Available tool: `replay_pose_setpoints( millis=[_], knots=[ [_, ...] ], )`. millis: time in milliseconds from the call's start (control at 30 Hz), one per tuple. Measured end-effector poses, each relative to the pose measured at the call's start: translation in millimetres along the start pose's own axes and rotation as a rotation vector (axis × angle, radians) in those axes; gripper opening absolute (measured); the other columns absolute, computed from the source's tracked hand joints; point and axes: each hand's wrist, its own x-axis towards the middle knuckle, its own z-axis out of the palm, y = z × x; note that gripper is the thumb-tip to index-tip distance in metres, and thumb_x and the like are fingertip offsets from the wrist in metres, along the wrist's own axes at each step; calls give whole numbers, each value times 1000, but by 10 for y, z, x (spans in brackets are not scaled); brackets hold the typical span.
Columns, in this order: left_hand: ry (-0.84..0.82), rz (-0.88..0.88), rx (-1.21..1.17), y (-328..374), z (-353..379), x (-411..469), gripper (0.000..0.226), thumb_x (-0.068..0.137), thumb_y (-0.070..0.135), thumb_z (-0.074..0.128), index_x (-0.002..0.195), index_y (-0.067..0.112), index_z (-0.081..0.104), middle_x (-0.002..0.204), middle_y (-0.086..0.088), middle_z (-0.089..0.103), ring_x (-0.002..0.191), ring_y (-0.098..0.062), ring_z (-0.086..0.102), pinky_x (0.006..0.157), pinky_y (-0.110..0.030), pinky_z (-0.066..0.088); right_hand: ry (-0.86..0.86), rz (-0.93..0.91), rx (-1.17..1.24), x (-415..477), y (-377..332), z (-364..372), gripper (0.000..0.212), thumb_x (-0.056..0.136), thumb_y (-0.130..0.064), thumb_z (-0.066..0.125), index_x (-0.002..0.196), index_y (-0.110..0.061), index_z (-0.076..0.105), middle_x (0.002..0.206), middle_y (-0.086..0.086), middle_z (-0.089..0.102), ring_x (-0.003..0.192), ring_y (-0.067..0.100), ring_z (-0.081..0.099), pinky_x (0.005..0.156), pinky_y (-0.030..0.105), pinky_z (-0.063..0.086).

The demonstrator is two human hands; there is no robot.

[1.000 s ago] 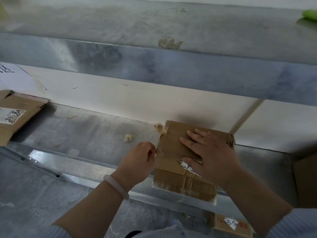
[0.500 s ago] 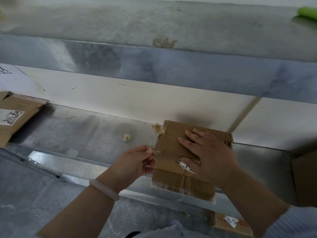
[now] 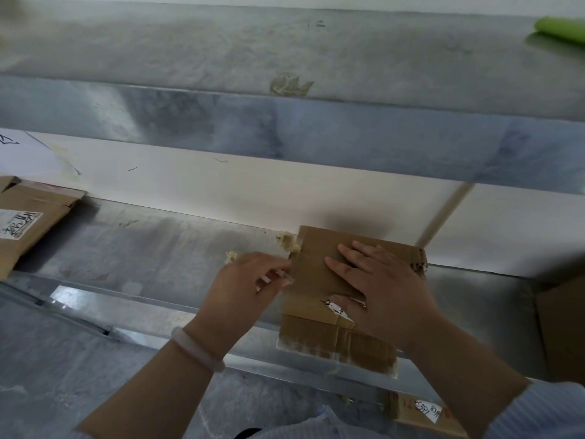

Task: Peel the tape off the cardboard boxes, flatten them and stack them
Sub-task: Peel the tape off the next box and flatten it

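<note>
**Peeling stage.** A small cardboard box (image 3: 316,267) sits at the front edge of the steel bench (image 3: 152,248). The right hand (image 3: 384,289) presses down on its top, fingers (image 3: 351,253) straight and spread. The left hand (image 3: 243,289) pinches a strip of tape (image 3: 285,278) at the box's left edge. The board looks light and stiff but easily creased — likely to slide on smooth metal unless pinned. The tape looks thin and prone to tearing — best taken at its lifted end, close to the board. Balled tape scraps (image 3: 287,242) lie just beside the box.
</note>
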Motion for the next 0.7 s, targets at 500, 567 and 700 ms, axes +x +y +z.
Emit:
replay_pose_setpoints(
  millis=[500, 567, 700],
  knots=[
    [301, -313, -136, 61, 168, 178, 8, 89, 14, 66, 82, 18, 65, 77, 6, 70, 67, -5, 67, 64, -8, 50, -20, 12, -18, -7, 6, 6, 56, 90, -63, 37, 135, -34, 55, 139, -4, 57, 130, 21, 52, 106, 46, 43],
    [242, -22, 93, -66, 119, 156, 6, 89, 17, 64, 85, 17, 69, 82, 7, 70, 70, -4, 64, 65, -7, 48, -18, 13, -35, -8, -10, 0, 56, 90, -63, 35, 134, -35, 56, 138, -4, 57, 129, 20, 53, 106, 45, 43],
    [41, 291, 278, -296, 26, 43, 26, 93, 24, 51, 101, 12, 73, 94, 1, 71, 77, -11, 68, 66, -27, 58, -19, 21, -61, -8, -22, 15, 56, 90, -64, 34, 133, -35, 57, 137, -5, 58, 128, 19, 54, 104, 45, 45]
  ],
)
